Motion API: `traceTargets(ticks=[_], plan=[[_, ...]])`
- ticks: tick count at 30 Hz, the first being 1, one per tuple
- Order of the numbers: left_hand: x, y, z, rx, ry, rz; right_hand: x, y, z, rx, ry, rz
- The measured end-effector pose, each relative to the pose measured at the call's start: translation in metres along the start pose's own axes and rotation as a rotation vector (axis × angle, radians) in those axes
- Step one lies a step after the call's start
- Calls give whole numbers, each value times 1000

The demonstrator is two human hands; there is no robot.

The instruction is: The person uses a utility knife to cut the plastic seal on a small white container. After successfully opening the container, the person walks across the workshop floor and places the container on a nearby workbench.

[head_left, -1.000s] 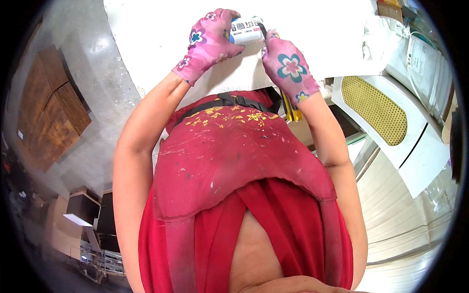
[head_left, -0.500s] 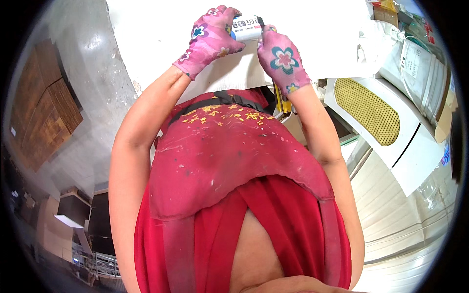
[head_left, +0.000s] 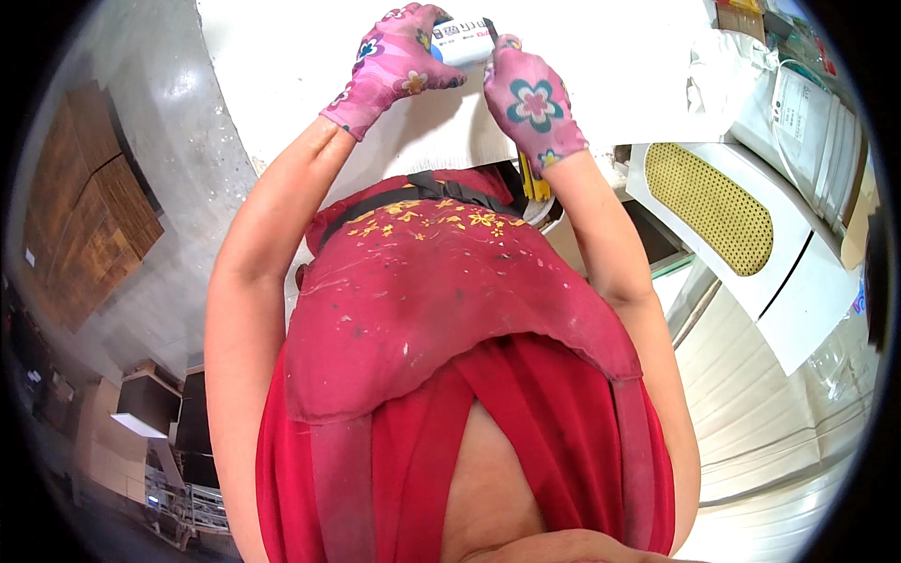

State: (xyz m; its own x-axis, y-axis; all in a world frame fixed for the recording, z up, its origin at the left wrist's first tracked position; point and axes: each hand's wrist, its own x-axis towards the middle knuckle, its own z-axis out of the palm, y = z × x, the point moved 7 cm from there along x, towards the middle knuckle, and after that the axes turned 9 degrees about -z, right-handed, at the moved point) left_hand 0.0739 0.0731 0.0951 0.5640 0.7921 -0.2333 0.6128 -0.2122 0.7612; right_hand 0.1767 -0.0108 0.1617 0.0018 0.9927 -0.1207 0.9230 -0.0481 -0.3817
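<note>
White cylindrical package [head_left: 462,42] held over white tabletop [head_left: 629,70], left end clasped in curled left hand [head_left: 399,58]; dark slim tool [head_left: 490,31] gripped in right hand [head_left: 527,92], at package's right end; pink flowered gloves [head_left: 368,84] worn on both.

Pink floral-printed fabric gloves [head_left: 536,105], pale-speckled crimson cloth apron [head_left: 460,281] with yellow flower motif [head_left: 483,220], black strap [head_left: 424,190] with buckle, red draped top [head_left: 413,469]

A white desk [head_left: 619,84] carries a crumpled white bag [head_left: 727,80] toward its right end, beside a plastic-wrapped bundle [head_left: 809,131].
</note>
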Motion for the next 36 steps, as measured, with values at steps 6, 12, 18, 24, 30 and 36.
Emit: traceTargets(ticks=[6,12,18,24,30,36], plan=[[0,-1,5,20,-43,46,-13,7,11,59,-143,176],[3,-7,6,-102,-12,26,-2,8,5,38,-103,129],[4,-7,6,-61,-27,15,-20,10,9,64,-168,198],[8,-6,6,6,-63,-17,-7,11,11,79,-93,174],[7,-3,6,-8,-136,-26,-13,8,9,66,-110,120],[9,0,6,-89,-152,-17,-16,14,15,70,-118,113]])
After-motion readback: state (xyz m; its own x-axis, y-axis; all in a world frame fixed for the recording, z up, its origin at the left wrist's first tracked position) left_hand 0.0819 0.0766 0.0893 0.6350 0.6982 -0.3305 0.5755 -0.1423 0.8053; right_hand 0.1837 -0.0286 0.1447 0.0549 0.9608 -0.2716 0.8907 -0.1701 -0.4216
